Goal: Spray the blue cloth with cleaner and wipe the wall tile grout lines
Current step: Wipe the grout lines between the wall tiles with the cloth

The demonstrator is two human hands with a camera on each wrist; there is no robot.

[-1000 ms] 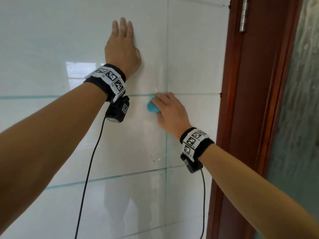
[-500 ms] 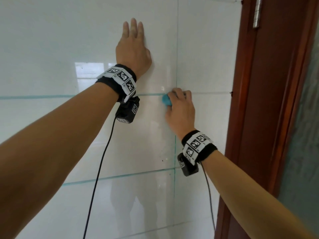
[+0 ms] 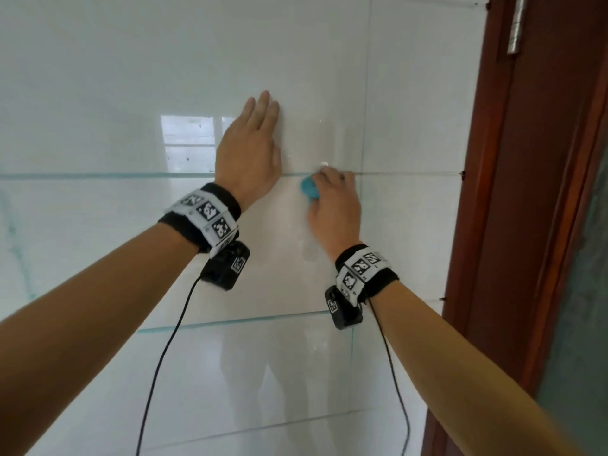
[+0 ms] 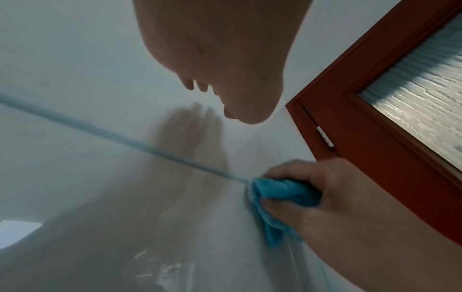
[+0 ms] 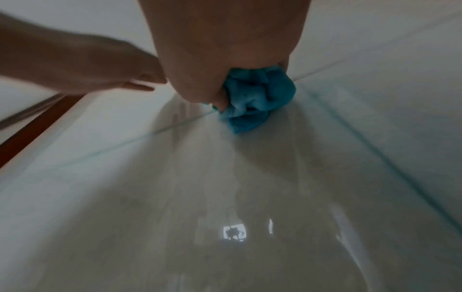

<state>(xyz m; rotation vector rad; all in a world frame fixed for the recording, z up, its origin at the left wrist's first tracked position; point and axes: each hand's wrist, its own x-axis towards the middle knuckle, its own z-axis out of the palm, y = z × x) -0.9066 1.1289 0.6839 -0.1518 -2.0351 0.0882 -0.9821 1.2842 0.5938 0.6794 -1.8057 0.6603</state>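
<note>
Glossy white wall tiles (image 3: 98, 77), left hand (image 3: 248, 153) flat on them with fingers straight just left of the bunched blue cloth (image 3: 310, 188), right hand (image 3: 332, 205) gripping that cloth against the horizontal grout line (image 3: 98, 175), red-brown door frame (image 3: 487, 192) further right

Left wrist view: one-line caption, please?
Right hand presses bunched blue cloth onto a grout line near the door frame.
</note>
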